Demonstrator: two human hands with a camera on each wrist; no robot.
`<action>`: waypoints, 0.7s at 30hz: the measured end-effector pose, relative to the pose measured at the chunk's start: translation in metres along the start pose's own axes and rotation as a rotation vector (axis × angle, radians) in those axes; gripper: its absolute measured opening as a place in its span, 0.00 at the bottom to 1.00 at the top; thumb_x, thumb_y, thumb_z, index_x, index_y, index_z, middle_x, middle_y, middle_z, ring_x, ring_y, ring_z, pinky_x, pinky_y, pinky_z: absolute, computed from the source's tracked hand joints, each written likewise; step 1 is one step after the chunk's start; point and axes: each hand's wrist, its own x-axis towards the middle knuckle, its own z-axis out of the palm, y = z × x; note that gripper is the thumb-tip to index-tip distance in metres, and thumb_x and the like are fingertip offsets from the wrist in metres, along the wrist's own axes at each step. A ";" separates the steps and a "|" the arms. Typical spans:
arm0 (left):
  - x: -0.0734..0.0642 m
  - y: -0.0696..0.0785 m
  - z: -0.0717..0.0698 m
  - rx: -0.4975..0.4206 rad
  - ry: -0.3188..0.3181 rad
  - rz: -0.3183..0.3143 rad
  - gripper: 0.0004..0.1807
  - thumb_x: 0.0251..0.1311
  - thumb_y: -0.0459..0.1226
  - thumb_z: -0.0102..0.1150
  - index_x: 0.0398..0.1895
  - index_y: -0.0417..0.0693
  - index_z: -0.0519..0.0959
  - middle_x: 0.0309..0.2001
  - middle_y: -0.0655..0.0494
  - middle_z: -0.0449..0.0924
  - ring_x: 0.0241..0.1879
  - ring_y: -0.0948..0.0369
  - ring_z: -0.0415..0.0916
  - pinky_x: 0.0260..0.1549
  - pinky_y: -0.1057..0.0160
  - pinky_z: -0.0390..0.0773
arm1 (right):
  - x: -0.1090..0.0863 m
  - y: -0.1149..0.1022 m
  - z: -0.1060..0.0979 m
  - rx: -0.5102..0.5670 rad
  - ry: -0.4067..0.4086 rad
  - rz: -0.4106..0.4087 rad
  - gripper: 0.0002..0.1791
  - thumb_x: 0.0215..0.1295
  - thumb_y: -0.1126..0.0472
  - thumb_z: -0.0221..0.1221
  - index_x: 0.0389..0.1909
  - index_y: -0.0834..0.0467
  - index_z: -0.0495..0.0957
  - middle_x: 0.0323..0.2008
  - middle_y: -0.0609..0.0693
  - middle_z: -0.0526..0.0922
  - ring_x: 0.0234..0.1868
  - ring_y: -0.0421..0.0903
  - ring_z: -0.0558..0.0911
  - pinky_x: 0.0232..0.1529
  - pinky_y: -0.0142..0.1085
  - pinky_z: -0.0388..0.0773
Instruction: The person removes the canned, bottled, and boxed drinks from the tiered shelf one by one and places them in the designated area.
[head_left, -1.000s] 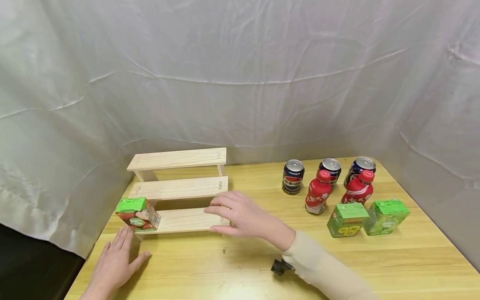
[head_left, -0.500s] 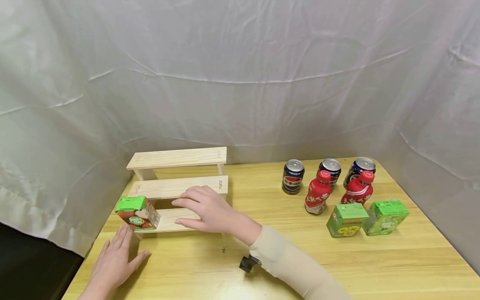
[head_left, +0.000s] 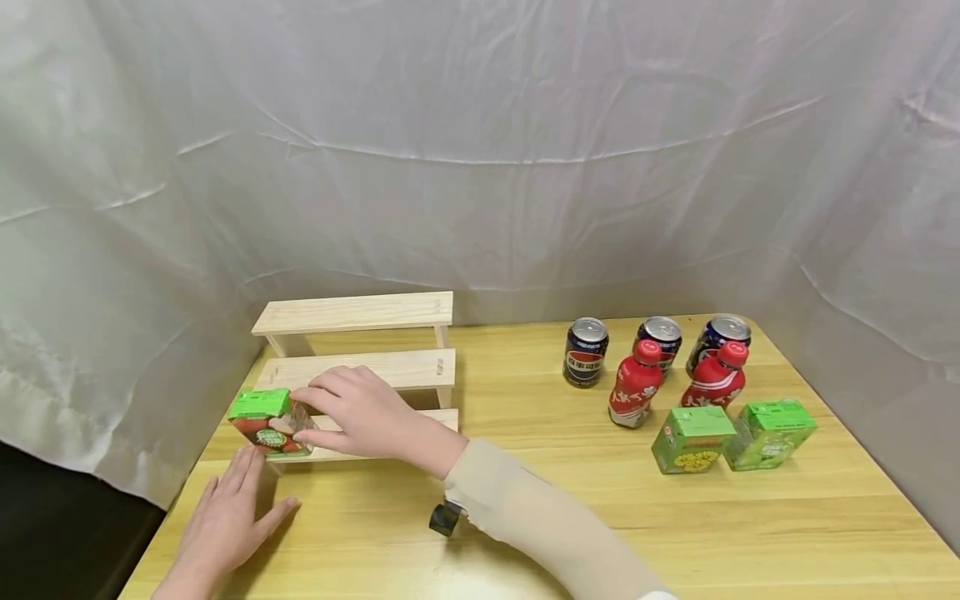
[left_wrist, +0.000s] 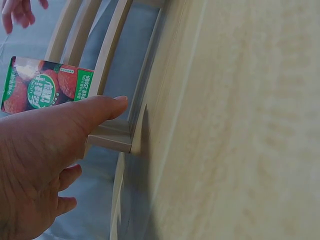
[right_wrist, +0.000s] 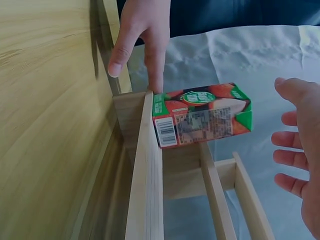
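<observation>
A strawberry-printed juice box (head_left: 266, 427) with a green top stands at the left end of the lowest step of a wooden three-step rack (head_left: 360, 313). My right hand (head_left: 367, 417) hovers just right of the box, thumb and fingers spread. In the right wrist view, a gap separates that right hand (right_wrist: 305, 135) from the juice box (right_wrist: 202, 117). My left hand (head_left: 225, 517) is by the table's left side, fingers straight, fingertips at the rack's front left corner below the box. The left wrist view shows its thumb (left_wrist: 102, 107) extended beside the box's printed face (left_wrist: 45, 87).
To the right on the wooden table (head_left: 540, 517) stand several drinks: dark blue cans (head_left: 586, 353) at the back, red bottles (head_left: 635, 385) before them, and two green juice boxes (head_left: 693, 442) in front. Grey cloth (head_left: 480, 158) hangs behind and at both sides.
My right hand has moved left along the rack, from its right end to beside the strawberry juice box. My left hand and the box have stayed in place.
</observation>
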 end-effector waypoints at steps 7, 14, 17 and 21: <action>0.001 -0.001 0.000 0.005 0.011 0.010 0.55 0.62 0.61 0.54 0.74 0.27 0.47 0.73 0.26 0.47 0.73 0.34 0.46 0.63 0.27 0.52 | 0.020 -0.007 0.013 -0.059 -0.116 0.070 0.29 0.69 0.33 0.48 0.64 0.44 0.72 0.56 0.37 0.80 0.59 0.35 0.75 0.53 0.29 0.75; 0.000 0.000 0.000 0.007 0.016 0.013 0.55 0.61 0.61 0.56 0.73 0.26 0.49 0.72 0.25 0.50 0.72 0.34 0.49 0.63 0.27 0.53 | 0.034 -0.012 0.026 -0.048 -0.237 0.132 0.31 0.70 0.33 0.44 0.67 0.44 0.68 0.58 0.37 0.78 0.59 0.35 0.75 0.56 0.31 0.74; 0.000 0.000 0.000 0.005 0.016 0.014 0.55 0.61 0.61 0.56 0.73 0.26 0.49 0.72 0.25 0.50 0.73 0.34 0.49 0.63 0.28 0.53 | 0.038 -0.013 0.032 -0.052 -0.270 0.163 0.33 0.70 0.32 0.44 0.68 0.45 0.67 0.59 0.38 0.77 0.60 0.36 0.75 0.57 0.31 0.74; 0.000 -0.001 0.001 0.002 0.015 0.015 0.55 0.62 0.61 0.56 0.74 0.27 0.47 0.72 0.25 0.50 0.73 0.34 0.48 0.63 0.27 0.53 | 0.043 -0.015 0.039 -0.062 -0.310 0.180 0.33 0.69 0.31 0.44 0.67 0.44 0.67 0.58 0.37 0.77 0.59 0.35 0.74 0.56 0.30 0.73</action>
